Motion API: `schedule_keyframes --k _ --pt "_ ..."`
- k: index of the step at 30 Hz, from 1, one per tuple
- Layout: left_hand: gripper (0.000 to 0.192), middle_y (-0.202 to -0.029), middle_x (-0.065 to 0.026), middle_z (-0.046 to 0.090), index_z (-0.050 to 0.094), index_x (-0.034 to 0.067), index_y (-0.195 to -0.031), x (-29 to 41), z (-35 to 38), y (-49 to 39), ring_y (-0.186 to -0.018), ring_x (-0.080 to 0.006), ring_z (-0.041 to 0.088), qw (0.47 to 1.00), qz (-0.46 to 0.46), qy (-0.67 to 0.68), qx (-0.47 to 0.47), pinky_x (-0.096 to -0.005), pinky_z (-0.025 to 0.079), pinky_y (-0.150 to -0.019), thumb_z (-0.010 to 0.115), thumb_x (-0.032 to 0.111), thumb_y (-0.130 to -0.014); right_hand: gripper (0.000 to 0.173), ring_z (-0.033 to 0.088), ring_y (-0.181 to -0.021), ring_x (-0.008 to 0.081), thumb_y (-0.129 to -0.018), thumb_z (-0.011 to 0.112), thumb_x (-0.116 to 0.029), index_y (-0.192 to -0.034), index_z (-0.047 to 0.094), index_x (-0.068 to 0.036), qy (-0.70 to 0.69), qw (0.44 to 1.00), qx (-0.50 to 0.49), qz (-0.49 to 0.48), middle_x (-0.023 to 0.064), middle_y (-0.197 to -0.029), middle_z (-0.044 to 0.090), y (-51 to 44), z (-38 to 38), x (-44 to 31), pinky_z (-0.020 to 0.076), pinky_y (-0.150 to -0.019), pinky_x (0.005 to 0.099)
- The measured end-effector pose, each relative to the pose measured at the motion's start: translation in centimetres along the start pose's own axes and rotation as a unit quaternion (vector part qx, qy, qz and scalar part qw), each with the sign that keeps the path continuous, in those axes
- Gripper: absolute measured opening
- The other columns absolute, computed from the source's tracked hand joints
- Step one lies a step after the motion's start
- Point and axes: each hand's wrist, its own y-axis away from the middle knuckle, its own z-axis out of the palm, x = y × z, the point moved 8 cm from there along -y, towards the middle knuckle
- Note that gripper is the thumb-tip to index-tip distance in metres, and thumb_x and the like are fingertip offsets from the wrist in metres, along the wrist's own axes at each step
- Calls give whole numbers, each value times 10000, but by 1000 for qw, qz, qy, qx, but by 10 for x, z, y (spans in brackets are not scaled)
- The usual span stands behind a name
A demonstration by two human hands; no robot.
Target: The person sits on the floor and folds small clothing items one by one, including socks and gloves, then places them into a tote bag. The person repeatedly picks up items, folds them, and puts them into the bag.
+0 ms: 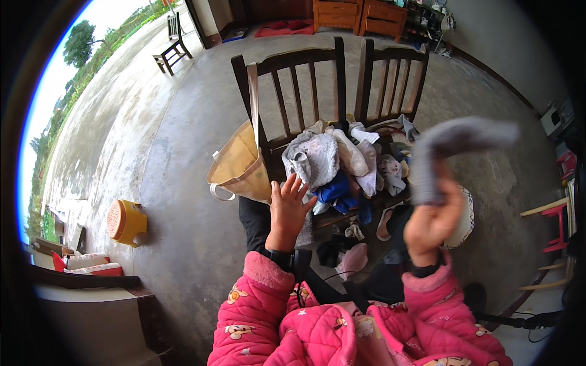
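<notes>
My right hand (435,219), blurred by motion, grips a grey sock (425,155) whose loose end swings out to the right. With fingers spread and nothing in it, my left hand (289,212) is raised in front of the clothes pile. Socks and small garments lie heaped on the seats of two dark wooden chairs. In the heap are a pale grey textured garment (318,158), white socks (352,153) and a blue cloth item (336,192). A cream fabric bag (240,162) hangs by a strap from the left chair's backrest (297,57).
A pink cloth (352,261) and dark cloth items (332,249) lie on the floor below the seats. A yellow plastic stool (128,223) stands at the left. Partly behind my right hand is a white patterned container (464,219). Wooden drawers (339,16) stand at the back.
</notes>
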Motion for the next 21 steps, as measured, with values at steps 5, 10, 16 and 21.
schedule_keyframes --k 5,10,16,21 --pt "720 -1469 -107 336 340 105 -1416 2 3 4 -1293 -271 388 999 -26 -21 -7 -497 274 -1055 314 628 -921 226 581 -895 116 -825 594 2 -1051 598 -6 -176 788 -456 374 40 -957 630 116 117 50 450 -823 247" --pt "629 -1215 -115 578 498 38 -1277 9 48 19 -1120 -230 529 972 -32 -116 -201 -357 361 -961 316 547 -955 248 571 -878 68 -861 590 -52 -1099 565 14 -389 761 -182 485 21 -997 624 85 77 100 455 -807 212" --pt "335 -1056 -34 620 570 -11 -1161 -20 65 45 -924 -117 573 892 -137 -353 -247 -253 443 -854 595 206 -908 281 576 -923 94 -878 574 -75 -1142 552 16 -310 821 -113 466 41 -1036 621 76 47 130 450 -854 233" --pt "343 -1130 -99 620 531 -19 -1202 -15 64 44 -1005 -192 608 965 -158 -105 -180 -314 470 -904 531 136 -897 533 432 -1279 314 -741 544 52 -1264 521 -49 89 946 -283 132 142 -1351 470 56 44 89 350 -1056 378"
